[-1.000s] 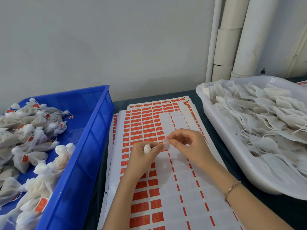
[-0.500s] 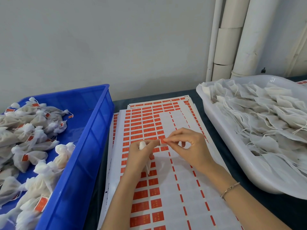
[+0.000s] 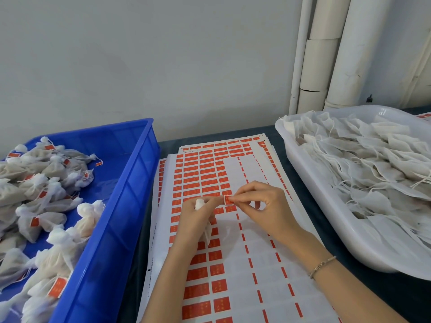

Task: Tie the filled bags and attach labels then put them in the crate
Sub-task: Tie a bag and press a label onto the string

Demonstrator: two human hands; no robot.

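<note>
Over sheet (image 3: pixel 263 264), label (image 3: pixel 228 199) newly between fingers (image 3: pixel 245 191).

Blue crate (image 3: pixel 130 183); white tray (image 3: pixel 326 206); red-orange labels (image 3: pixel 205 183) gridded on white sheet (image 3: pixel 263 276).

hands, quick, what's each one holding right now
Left hand: closed, fingers curled round a small white bag.
Right hand: closed, thumb and forefinger pinching an orange label.

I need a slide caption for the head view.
Left hand holds a tied bag; right hand pinches a red label over label sheets.
</note>
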